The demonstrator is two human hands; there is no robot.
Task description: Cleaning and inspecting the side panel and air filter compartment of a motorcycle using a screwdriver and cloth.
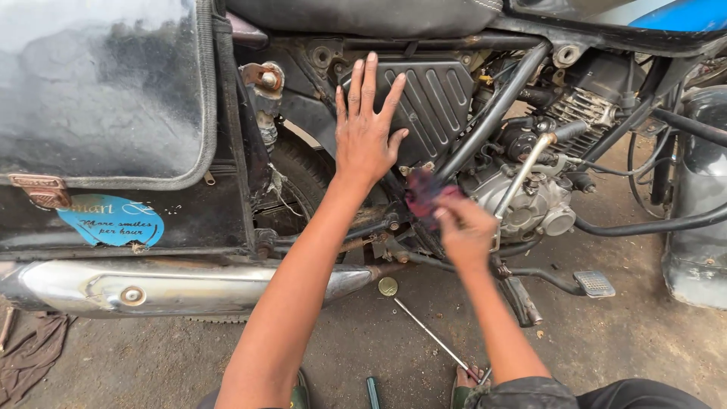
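Note:
My left hand [365, 129] lies flat with fingers spread on the black ribbed side cover [432, 98] of a motorcycle. My right hand [466, 227] is blurred with motion and grips a dark red rag [424, 193], pressed against the frame just below the cover, beside the silver engine case [534, 208]. The silver kick-start lever [526, 167] rises just right of that hand.
A chrome exhaust pipe [151, 284] runs along the lower left under a black saddlebag [106, 91]. On the concrete ground lie a round brass cap [388, 286], a long thin metal rod [432, 337] and a brown cloth [30, 348]. A footpeg [594, 284] sticks out at right.

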